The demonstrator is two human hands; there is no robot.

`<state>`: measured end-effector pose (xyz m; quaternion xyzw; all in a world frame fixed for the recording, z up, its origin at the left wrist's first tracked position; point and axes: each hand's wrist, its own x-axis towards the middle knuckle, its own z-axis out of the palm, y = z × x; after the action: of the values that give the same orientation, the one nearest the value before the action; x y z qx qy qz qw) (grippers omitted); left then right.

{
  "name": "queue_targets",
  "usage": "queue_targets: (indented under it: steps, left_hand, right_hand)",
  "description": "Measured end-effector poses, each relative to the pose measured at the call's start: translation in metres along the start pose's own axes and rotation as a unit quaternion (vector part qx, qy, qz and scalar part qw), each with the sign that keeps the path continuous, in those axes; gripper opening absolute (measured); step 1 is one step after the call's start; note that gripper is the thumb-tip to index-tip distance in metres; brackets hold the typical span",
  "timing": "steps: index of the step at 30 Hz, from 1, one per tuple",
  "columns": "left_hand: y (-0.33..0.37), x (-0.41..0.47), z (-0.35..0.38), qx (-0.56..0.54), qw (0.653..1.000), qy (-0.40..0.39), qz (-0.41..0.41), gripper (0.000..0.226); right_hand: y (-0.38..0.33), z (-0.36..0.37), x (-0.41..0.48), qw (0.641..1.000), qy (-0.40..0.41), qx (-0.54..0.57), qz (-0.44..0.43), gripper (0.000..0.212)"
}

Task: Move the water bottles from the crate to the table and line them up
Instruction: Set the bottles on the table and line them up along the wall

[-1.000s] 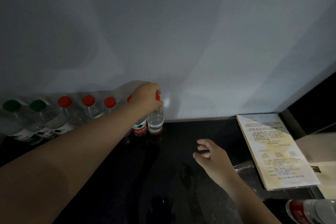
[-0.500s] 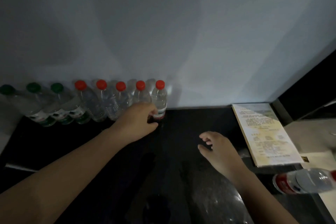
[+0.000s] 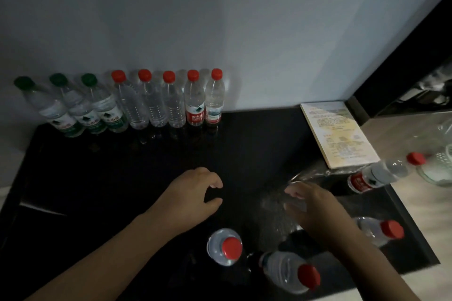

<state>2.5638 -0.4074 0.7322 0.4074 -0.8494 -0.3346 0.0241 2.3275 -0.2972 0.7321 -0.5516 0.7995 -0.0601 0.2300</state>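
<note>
Eight water bottles stand in a row (image 3: pixel 156 105) against the wall on the black table (image 3: pixel 122 178): three with green caps on the left, five with red caps on the right. The last red-capped bottle (image 3: pixel 214 100) ends the row. My left hand (image 3: pixel 193 193) hovers over the table's middle, fingers loosely curled and holding nothing. My right hand (image 3: pixel 315 210) lies with spread fingers on crinkled clear plastic wrap (image 3: pixel 276 205). Around it are more red-capped bottles: one upright (image 3: pixel 223 247), one tilted (image 3: pixel 286 273), one behind my wrist (image 3: pixel 376 230), one lying down (image 3: pixel 376 176).
A printed card (image 3: pixel 337 134) lies at the table's right back corner. A pale counter (image 3: pixel 403 134) with a clear glass vessel (image 3: pixel 437 168) adjoins on the right. The wall runs right behind the bottle row.
My left hand let go of the last red-capped bottle in the row and pulled back toward me. My right hand moved onto the plastic wrap. The view tilted down, showing the near bottles.
</note>
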Motion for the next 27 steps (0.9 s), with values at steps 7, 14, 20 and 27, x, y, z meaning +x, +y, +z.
queue_targets:
  steps: [7, 14, 20, 27]
  left_hand:
    - [0.011, -0.035, 0.024, -0.034, 0.998, -0.04, 0.04, 0.031]
    - [0.017, -0.054, 0.046, -0.038, 0.997, -0.064, 0.036, 0.032]
    - [0.021, -0.06, 0.054, -0.037, 0.998, -0.052, 0.023, 0.042]
    - [0.029, -0.051, 0.062, 0.014, 0.999, -0.052, -0.001, 0.035]
  right_hand:
    - [-0.014, 0.016, -0.065, 1.0, -0.005, 0.002, 0.017, 0.037]
    - [-0.007, 0.039, -0.093, 0.999, 0.011, 0.014, 0.033, 0.038]
    - [0.001, 0.051, -0.104, 0.997, 0.013, 0.028, 0.074, 0.035]
    - [0.006, 0.053, -0.102, 0.997, 0.035, 0.042, 0.06, 0.026]
